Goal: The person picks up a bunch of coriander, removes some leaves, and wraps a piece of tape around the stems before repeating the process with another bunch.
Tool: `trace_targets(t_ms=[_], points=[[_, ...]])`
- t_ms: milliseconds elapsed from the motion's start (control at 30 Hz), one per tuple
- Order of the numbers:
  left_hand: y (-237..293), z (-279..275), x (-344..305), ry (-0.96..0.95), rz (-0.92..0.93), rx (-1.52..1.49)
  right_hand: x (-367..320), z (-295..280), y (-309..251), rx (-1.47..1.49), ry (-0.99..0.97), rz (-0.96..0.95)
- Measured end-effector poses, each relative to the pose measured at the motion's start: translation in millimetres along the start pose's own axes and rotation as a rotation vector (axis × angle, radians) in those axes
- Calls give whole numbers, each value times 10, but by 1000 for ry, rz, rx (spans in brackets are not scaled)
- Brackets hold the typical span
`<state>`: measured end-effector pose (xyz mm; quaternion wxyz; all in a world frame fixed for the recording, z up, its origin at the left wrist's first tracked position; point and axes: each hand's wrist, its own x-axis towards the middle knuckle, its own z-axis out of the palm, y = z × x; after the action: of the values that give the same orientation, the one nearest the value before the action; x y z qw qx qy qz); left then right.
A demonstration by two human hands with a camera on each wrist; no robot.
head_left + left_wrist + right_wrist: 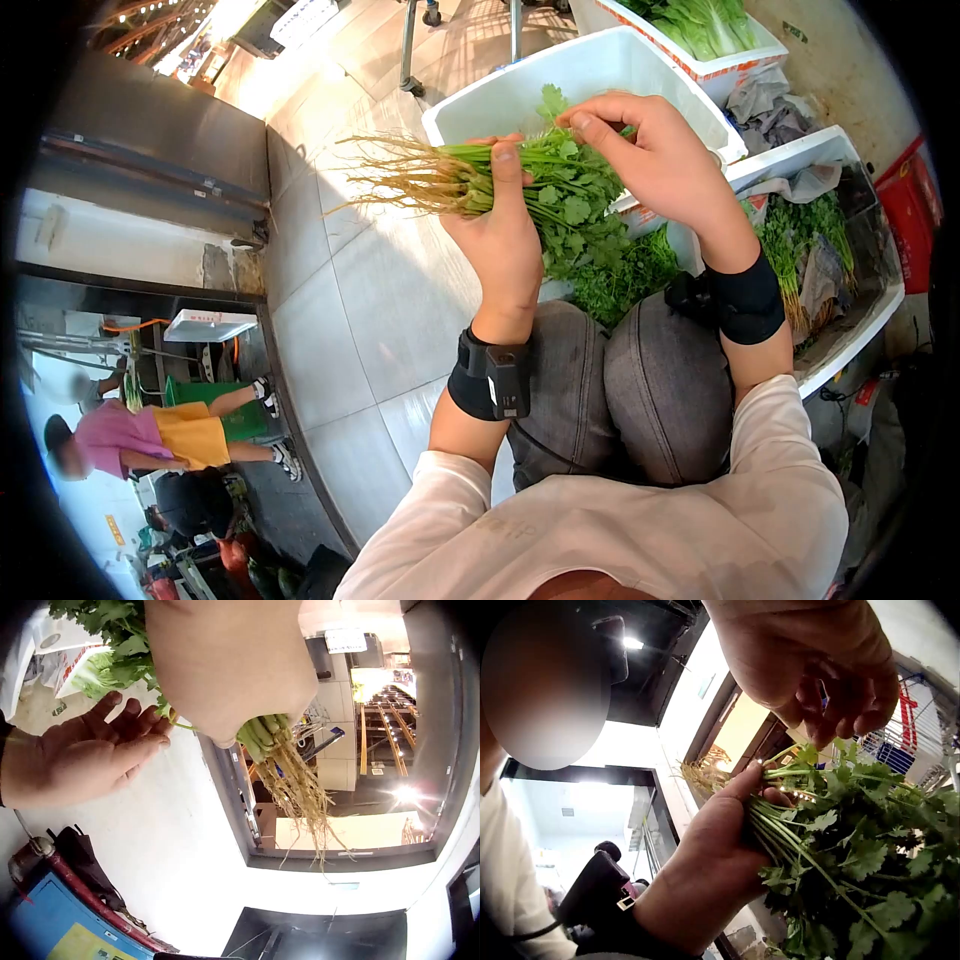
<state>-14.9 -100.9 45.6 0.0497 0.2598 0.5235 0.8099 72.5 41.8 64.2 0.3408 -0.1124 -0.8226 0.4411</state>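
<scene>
My left hand (pixel 503 240) grips a bunch of cilantro (pixel 575 205) round its stems, thumb across the top. Its brown, stringy roots (pixel 400 178) stick out to the left, and the leaves spread to the right over my knees. At the bunch's leafy upper side, my right hand (pixel 665 165) pinches a thin stem (pixel 182 726) between thumb and fingertips, as the left wrist view shows. In the right wrist view, the right hand's curled fingers hang just above the leaves. More cilantro (pixel 640 265) lies in a container below the bunch.
A white foam box (pixel 490 95) stands just beyond my hands. Another box (pixel 780 50) holds leafy greens (pixel 705 25). To the right, a white box (pixel 850 340) contains more bunches. Metal legs on casters (pixel 408 60) stand ahead. Another person (pixel 140 435) is at the far left.
</scene>
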Motion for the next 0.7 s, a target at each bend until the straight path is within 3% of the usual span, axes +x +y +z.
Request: trace_targets(t_ms=[67, 367, 700], points=[[-7, -8, 4, 35, -22, 5, -24, -33, -143, 20, -80, 75], [-13, -7, -5, -15, -14, -49, -17, 16, -101, -96, -19, -50], [-23, -2, -20, -3, 3, -7, -53, -30, -272, -102, -53, 32]])
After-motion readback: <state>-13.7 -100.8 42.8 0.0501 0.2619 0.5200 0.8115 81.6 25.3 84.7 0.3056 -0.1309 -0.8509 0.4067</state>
